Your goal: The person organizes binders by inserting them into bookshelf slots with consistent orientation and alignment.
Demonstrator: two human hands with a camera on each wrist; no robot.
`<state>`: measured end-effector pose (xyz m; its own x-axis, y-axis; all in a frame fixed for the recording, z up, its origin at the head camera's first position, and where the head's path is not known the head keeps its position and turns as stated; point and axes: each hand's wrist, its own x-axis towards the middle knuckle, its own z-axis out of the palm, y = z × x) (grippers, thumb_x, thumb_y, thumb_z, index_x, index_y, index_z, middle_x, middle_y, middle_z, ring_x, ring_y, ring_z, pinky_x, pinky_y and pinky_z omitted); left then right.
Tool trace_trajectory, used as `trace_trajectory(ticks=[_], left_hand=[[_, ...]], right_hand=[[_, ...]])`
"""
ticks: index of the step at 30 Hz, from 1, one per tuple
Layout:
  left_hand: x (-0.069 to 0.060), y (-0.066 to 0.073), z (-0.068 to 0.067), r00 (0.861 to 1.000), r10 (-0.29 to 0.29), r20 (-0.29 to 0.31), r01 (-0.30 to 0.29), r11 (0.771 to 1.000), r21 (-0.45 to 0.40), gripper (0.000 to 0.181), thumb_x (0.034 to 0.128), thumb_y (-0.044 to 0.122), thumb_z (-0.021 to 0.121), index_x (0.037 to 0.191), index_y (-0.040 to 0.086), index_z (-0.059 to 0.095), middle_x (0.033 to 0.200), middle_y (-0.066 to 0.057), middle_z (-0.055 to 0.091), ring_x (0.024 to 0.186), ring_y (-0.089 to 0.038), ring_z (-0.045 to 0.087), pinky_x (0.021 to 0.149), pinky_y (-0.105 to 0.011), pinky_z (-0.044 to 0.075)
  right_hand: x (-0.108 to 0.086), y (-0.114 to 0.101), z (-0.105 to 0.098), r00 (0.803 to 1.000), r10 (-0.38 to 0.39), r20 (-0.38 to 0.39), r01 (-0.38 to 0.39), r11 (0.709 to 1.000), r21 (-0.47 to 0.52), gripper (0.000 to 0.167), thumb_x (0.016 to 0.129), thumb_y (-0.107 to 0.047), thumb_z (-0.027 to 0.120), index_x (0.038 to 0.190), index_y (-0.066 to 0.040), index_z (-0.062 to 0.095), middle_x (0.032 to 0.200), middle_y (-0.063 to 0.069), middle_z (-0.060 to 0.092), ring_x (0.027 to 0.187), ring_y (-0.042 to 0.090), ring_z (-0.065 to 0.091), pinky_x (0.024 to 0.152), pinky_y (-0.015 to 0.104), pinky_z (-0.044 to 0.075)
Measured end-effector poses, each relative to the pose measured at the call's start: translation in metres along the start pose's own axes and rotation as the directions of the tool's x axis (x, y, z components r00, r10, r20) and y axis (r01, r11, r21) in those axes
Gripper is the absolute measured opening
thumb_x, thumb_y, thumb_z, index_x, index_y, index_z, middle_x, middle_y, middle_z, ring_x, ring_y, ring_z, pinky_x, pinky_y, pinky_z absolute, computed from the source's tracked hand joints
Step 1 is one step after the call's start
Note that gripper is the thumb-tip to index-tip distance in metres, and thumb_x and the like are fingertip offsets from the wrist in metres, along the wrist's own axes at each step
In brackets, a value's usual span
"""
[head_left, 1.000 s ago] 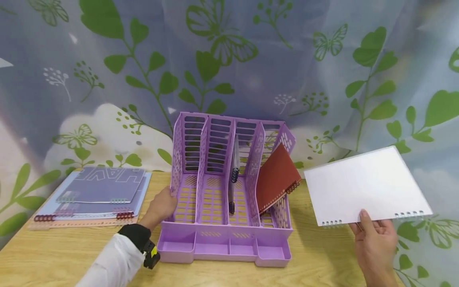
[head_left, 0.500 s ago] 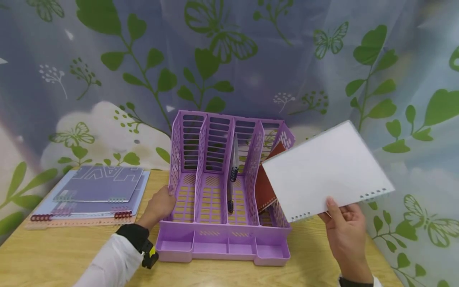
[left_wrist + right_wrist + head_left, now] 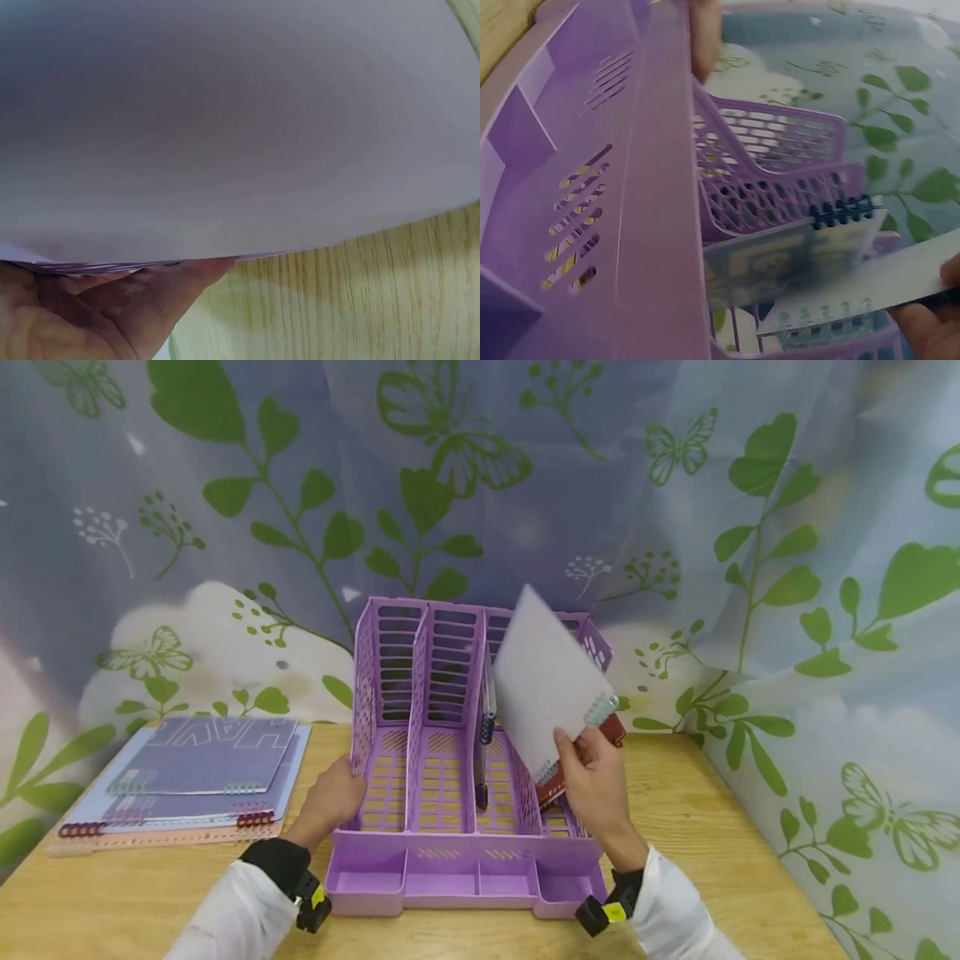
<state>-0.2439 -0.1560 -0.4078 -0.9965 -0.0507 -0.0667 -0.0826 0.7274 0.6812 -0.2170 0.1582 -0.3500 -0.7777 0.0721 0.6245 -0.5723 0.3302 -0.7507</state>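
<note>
Sleeves (image 3: pixel 228 910) of white cloth are seen nearest, with both forearms angled inward and a black band with a small device worn at each wrist. Just beyond, a purple organizer (image 3: pixel 468 846) is set on a wooden table (image 3: pixel 705 843), its low front trays turned toward the person. Its left side wall is gripped near the front by the left hand (image 3: pixel 332 795), the arm reached forward; some of those fingers are hidden. A white notebook (image 3: pixel 543 672) is pinched narrowly at its ringed edge by the right hand (image 3: pixel 596 777), with the thumb laid on the white face and the fingers behind. It is held tilted over the two rightmost compartments; whether the divider is touched cannot be told. Behind it, a red notebook (image 3: pixel 612 725) is mostly hidden in the rightmost compartment. A dark-ringed notebook (image 3: pixel 482 772) is stood in the third from the left. Off to the left, a stack of notebooks (image 3: pixel 213 752) is laid flat. Farthest, a backdrop (image 3: pixel 570 460) is patterned with green leaves and butterflies.
</note>
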Motion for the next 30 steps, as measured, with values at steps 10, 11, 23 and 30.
trace_trajectory(ticks=[10,11,23,30], left_hand=[[0.001,0.001,0.002,1.0,0.017,-0.015,-0.017,1.0,0.005,0.038,0.0892,0.01,0.04,0.118,-0.011,0.05,0.102,-0.026,0.062,0.096,-0.045,0.059,0.08,-0.059,0.046],[0.001,0.001,0.003,1.0,0.021,-0.018,-0.021,1.0,0.008,0.037,0.0893,0.01,0.04,0.118,-0.011,0.05,0.102,-0.027,0.062,0.097,-0.046,0.059,0.081,-0.06,0.046],[0.002,0.004,0.001,1.0,0.023,-0.022,-0.023,1.0,0.0,0.038,0.09,0.011,0.04,0.12,-0.012,0.049,0.1,-0.025,0.062,0.094,-0.043,0.06,0.081,-0.059,0.046],[0.002,-0.003,0.003,1.0,0.003,-0.021,-0.003,1.0,-0.009,0.038,0.0896,0.011,0.041,0.118,-0.012,0.05,0.1,-0.025,0.062,0.094,-0.042,0.06,0.08,-0.058,0.046]], right_hand=[[0.019,0.018,0.034,0.941,0.089,0.326,-0.034,0.985,-0.172,0.03,0.096,-0.011,0.058,0.125,-0.008,0.063,0.108,0.013,0.068,0.082,0.022,0.064,0.068,0.033,0.051],[0.019,0.021,0.034,0.934,0.102,0.343,-0.037,0.981,-0.191,0.029,0.095,-0.01,0.059,0.124,-0.009,0.064,0.11,0.013,0.068,0.088,0.023,0.065,0.073,0.036,0.052],[0.024,0.036,0.038,0.613,0.321,0.722,0.063,0.891,-0.45,0.052,0.1,-0.012,0.05,0.148,-0.004,0.032,0.149,0.017,0.034,0.128,0.033,0.043,0.105,0.045,0.035],[0.022,0.038,0.034,0.612,0.285,0.737,0.075,0.907,-0.413,0.049,0.101,-0.013,0.046,0.147,-0.004,0.034,0.138,0.018,0.049,0.1,0.03,0.061,0.085,0.039,0.047]])
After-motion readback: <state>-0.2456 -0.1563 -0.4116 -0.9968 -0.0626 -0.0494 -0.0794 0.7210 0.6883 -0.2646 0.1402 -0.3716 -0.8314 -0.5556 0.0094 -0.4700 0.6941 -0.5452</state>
